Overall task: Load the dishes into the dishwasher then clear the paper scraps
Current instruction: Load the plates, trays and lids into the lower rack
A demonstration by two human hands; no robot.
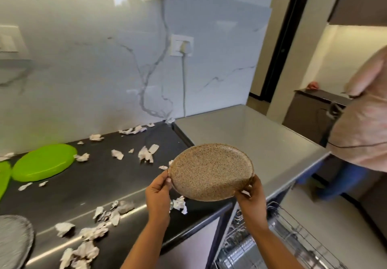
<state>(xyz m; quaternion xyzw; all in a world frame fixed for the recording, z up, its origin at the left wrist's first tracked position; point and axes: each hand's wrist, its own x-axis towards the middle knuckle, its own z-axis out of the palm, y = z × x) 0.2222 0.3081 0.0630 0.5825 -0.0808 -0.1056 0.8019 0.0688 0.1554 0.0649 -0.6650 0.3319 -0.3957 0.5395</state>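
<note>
Dark surface (100, 187) strewn with paper scraps (146, 153); head view. Speckled plate (211, 172) is held in the air over its edge, near flat. Left hand (158, 191) pinches the rim at 8 o'clock, right hand (251, 195) at 4 o'clock; each grip is closed on the plate. Dishwasher rack (293, 237) lies at 5 o'clock from the plate, nearer the right hand.

We hold the speckled brown plate (211, 171) with both hands: our left hand (158, 193) grips its left rim and our right hand (251, 197) its right rim, above the right end of the dark counter (100, 182). Paper scraps (146, 154) lie scattered over the counter, and a green plate (44, 161) rests near its left edge. The dishwasher rack (293, 237) stands open below.
</note>
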